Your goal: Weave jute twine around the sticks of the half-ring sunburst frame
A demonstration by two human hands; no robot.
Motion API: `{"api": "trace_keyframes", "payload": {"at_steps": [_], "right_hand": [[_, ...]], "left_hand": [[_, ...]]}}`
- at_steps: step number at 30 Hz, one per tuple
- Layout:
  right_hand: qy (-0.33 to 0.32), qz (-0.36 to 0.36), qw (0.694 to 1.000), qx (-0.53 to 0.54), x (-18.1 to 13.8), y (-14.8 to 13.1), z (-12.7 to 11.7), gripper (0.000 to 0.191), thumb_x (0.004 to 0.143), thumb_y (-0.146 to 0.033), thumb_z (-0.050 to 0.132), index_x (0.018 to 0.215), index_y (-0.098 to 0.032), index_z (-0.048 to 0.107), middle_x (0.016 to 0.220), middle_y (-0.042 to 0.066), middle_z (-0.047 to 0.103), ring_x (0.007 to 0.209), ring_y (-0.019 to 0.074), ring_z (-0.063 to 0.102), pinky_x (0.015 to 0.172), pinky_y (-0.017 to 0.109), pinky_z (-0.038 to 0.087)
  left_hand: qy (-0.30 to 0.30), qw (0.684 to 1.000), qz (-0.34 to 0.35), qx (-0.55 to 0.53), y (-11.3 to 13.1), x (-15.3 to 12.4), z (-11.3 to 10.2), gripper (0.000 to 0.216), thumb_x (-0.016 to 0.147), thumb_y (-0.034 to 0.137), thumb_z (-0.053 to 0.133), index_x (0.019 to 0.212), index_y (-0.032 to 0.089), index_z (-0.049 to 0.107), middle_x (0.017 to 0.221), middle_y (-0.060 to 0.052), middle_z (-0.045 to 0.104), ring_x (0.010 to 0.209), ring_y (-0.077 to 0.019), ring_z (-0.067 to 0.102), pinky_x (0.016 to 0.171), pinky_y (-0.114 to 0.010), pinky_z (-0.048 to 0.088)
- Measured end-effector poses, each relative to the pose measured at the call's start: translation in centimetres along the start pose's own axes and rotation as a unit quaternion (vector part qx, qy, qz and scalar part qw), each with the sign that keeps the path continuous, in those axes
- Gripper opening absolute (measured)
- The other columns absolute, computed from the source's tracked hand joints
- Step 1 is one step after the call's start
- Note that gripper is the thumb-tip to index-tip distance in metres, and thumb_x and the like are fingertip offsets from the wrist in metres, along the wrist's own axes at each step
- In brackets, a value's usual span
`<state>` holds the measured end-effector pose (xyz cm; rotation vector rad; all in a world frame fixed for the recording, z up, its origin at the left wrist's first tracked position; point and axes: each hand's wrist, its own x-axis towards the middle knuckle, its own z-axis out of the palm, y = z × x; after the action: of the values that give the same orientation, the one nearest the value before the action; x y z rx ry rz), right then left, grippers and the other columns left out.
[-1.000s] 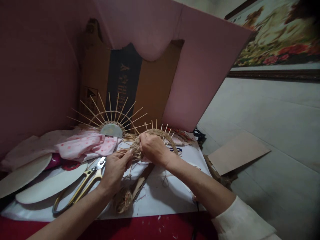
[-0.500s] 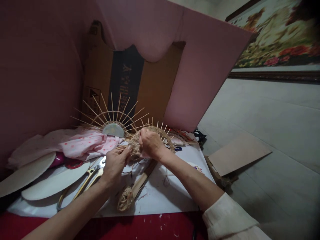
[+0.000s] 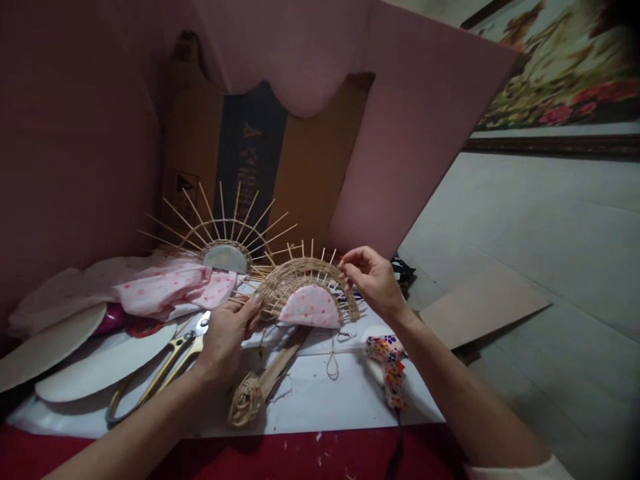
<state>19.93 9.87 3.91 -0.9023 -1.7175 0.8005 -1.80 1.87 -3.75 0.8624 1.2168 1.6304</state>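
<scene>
A half-round woven piece [image 3: 283, 285] of straw-coloured strands on thin sticks stands upright over the table, with a pink dotted cloth half-disc [image 3: 311, 308] at its centre. Its left edge is pinched by my left hand [image 3: 227, 333], thumb on the near side. My right hand [image 3: 370, 277] is raised at its upper right edge, thumb and fingertips drawn together; whatever lies between them is too small to make out. Behind it, a second half-round frame [image 3: 225, 259] with long bare sticks rests against the box. Near my left forearm lie scissors [image 3: 175, 357] with gold handles.
A rolled straw-coloured strip [image 3: 247, 400] lies in front, and a floral-patterned, pistol-shaped tool [image 3: 393, 367] with a black cord is at right. Pink dotted cloth [image 3: 165, 290] and white curved boards [image 3: 105, 370] sit at left. A cardboard box [image 3: 320, 167] stands behind.
My right hand has moved right and away from the middle of the woven piece, uncovering the pink dotted half-disc and the floral tool. My left hand keeps its hold.
</scene>
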Motion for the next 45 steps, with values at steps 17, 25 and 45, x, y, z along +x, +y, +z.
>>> {"api": "trace_keyframes", "payload": {"at_steps": [17, 25, 45], "right_hand": [[-0.141, 0.028, 0.988, -0.062, -8.0, -0.4, 2.5, 0.022, 0.093, -0.026, 0.036, 0.088, -0.018, 0.055, 0.070, -0.001, 0.051, 0.058, 0.0105, 0.046, 0.056, 0.023, 0.037], [-0.088, -0.041, 0.991, -0.090, -7.9, 0.0, 2.4, 0.030, 0.090, -0.027, 0.039, 0.063, -0.018, 0.049, 0.062, -0.001, 0.052, 0.059, 0.0104, 0.048, 0.060, 0.023, 0.035], [-0.034, 0.131, 0.949, 0.285, -7.2, 4.6, 1.0, 0.020, 0.065, -0.026, 0.058, 0.082, -0.015, 0.058, 0.060, -0.004, 0.048, 0.049, 0.0064, 0.041, 0.045, 0.021, 0.030]], "left_hand": [[-0.013, 0.996, 0.012, -0.093, 1.8, 0.9, -0.5, 0.034, 0.062, 0.029, 0.075, 0.053, 0.015, 0.045, 0.044, 0.008, 0.036, 0.038, -0.0024, 0.028, 0.034, -0.015, 0.022], [-0.049, 0.988, -0.011, -0.148, 2.8, 1.6, -1.1, 0.036, 0.067, 0.025, 0.073, 0.053, 0.016, 0.041, 0.040, 0.009, 0.033, 0.035, -0.0026, 0.025, 0.032, -0.014, 0.023], [-0.068, 0.982, -0.013, -0.179, 4.4, 0.9, -1.1, 0.027, 0.080, 0.003, 0.050, 0.059, 0.017, 0.042, 0.041, 0.007, 0.034, 0.036, -0.0045, 0.028, 0.036, -0.013, 0.033]]}}
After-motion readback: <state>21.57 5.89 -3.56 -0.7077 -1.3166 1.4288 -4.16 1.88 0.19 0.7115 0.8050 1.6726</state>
